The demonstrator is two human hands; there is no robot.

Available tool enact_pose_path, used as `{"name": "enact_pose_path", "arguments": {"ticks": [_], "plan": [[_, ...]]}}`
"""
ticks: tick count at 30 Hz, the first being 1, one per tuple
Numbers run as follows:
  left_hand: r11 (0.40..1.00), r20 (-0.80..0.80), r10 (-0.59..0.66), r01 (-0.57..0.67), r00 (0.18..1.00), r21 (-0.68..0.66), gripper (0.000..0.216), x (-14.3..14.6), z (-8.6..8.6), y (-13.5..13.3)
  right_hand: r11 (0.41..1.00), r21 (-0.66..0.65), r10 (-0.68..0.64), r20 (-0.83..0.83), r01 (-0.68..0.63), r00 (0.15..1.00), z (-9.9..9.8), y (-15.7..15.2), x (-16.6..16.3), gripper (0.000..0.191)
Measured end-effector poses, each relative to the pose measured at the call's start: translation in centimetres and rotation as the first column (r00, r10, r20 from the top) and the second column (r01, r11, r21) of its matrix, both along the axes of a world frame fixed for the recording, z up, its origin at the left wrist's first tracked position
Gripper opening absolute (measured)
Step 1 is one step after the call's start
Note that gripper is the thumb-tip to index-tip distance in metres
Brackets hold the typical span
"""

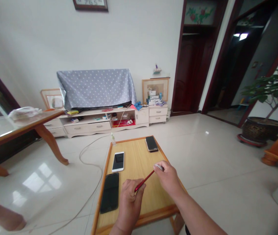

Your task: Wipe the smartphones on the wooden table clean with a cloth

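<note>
Over the small wooden table (139, 156), my left hand (130, 195) is closed on the near end of a thin red phone (145, 180), seen edge-on. At its far end, my right hand (167, 176) pinches a small whitish cloth (158, 167) against or beside the phone; the exact contact is hidden. Left of my left hand lies a large black phone (109, 192), screen up. Beyond that rests a white phone (118, 161) with a dark screen. Near the far right corner, another dark-screened phone (151, 143) seems to lie on top of a second one.
A small clear bottle (113, 139) stands at the table's far left corner. A cable (99, 182) runs across the floor on the left. Beyond are a low white cabinet (87, 128), a larger wooden table (48, 119) and a potted plant (261, 130).
</note>
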State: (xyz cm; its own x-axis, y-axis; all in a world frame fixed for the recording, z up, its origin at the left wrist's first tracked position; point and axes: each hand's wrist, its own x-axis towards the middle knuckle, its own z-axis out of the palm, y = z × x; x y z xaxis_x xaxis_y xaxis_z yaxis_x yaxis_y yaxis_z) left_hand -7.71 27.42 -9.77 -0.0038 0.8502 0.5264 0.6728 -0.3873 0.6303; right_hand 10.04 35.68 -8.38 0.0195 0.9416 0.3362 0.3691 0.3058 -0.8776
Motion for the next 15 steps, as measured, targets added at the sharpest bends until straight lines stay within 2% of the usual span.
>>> {"name": "enact_pose_path", "arguments": {"ticks": [2,4,9,15], "plan": [[1.000,0.025,-0.002,0.002,1.000,-0.005,0.016,0.1,0.0,0.1,0.998,-0.015,-0.061,0.005,0.061,0.998,-0.2,0.8,0.6,0.020],[1.000,0.030,0.004,-0.004,1.000,-0.002,0.016,0.2,-0.1,0.2,0.999,0.000,-0.052,0.007,0.052,0.999,-0.2,0.2,0.1,0.019],[0.999,0.033,-0.026,0.027,0.999,-0.029,0.019,0.3,-0.3,0.4,0.990,0.067,0.124,0.031,-0.126,0.992,0.2,-2.7,-1.9,0.016],[0.999,0.150,-0.010,0.017,0.989,-0.049,0.017,-0.1,-0.4,0.4,1.000,0.000,-0.027,0.020,0.027,0.999,-0.5,-0.1,-0.2,0.019]]}}
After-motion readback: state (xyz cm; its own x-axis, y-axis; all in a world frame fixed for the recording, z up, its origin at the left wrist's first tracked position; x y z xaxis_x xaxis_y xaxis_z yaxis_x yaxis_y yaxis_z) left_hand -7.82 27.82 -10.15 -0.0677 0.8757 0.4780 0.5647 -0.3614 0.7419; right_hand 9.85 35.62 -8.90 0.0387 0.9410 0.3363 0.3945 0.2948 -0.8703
